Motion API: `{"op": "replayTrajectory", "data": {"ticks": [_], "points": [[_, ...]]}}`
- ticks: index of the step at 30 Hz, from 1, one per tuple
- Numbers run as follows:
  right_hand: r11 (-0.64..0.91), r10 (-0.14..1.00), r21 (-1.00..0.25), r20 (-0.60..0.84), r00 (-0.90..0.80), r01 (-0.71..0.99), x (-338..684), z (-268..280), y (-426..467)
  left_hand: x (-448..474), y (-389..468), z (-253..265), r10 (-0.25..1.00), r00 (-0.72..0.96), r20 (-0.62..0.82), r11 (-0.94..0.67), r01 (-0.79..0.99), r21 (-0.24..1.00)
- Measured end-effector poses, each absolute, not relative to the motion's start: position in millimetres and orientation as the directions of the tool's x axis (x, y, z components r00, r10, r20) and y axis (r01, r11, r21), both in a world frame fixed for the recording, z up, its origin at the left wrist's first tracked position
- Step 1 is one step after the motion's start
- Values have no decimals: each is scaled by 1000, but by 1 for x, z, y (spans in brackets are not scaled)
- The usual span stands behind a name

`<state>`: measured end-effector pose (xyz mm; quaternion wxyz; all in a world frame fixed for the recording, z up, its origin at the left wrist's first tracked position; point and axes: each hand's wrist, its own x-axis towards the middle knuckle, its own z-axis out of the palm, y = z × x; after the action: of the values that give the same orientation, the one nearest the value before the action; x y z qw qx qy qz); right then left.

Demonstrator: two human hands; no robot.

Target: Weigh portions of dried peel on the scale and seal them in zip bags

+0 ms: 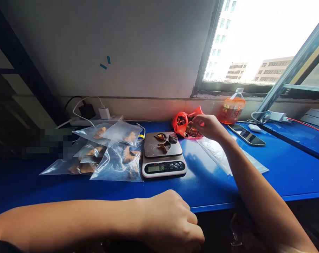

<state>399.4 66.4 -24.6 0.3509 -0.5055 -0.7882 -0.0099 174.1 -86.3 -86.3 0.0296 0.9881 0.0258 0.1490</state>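
Just right of the frame's centre, dried pieces [193, 132] in the red bag [180, 117] seemed light, brittle, best pinched edgewise; whether the right hand [208, 126] gripped any I couldn't tell, while the left hand [175, 219] had fingers curled together.

- Left arm [75, 218]: bare, crossing the bottom of the frame almost level from the lower left edge.
- Left hand [172, 221]: bottom centre, back upward, fingers curled into a loose fist.
- Right arm [256, 182]: bare, slanting from the lower right corner up toward the centre.
- Right hand [210, 127]: right of centre, thumb and fingers bent together, pointing left; fingertips partly unclear.
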Motion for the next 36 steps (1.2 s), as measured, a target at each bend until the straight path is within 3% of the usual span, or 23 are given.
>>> {"op": "replayTrajectory", "data": {"ticks": [7, 12, 15, 19, 22, 36], "points": [[254, 843, -494, 534, 60, 831, 424, -49, 96, 173, -86, -89, 55, 947, 315, -998, 43, 44], [131, 815, -596, 520, 257, 792, 410, -71, 114, 174, -86, -88, 64, 951, 302, -998, 53, 43], [176, 842, -603, 502, 198, 778, 400, -80, 118, 174, -86, -87, 57, 953, 298, -998, 46, 44], [363, 876, -546, 476, -77, 755, 384, -88, 114, 173, -85, -86, 58, 955, 290, -998, 45, 50], [436, 862, -507, 473, -182, 743, 379, -89, 113, 174, -85, -87, 56, 954, 295, -998, 44, 47], [311, 824, -553, 562, 70, 773, 403, -70, 112, 171, -83, -87, 26, 959, 281, -999, 19, 25]]}}
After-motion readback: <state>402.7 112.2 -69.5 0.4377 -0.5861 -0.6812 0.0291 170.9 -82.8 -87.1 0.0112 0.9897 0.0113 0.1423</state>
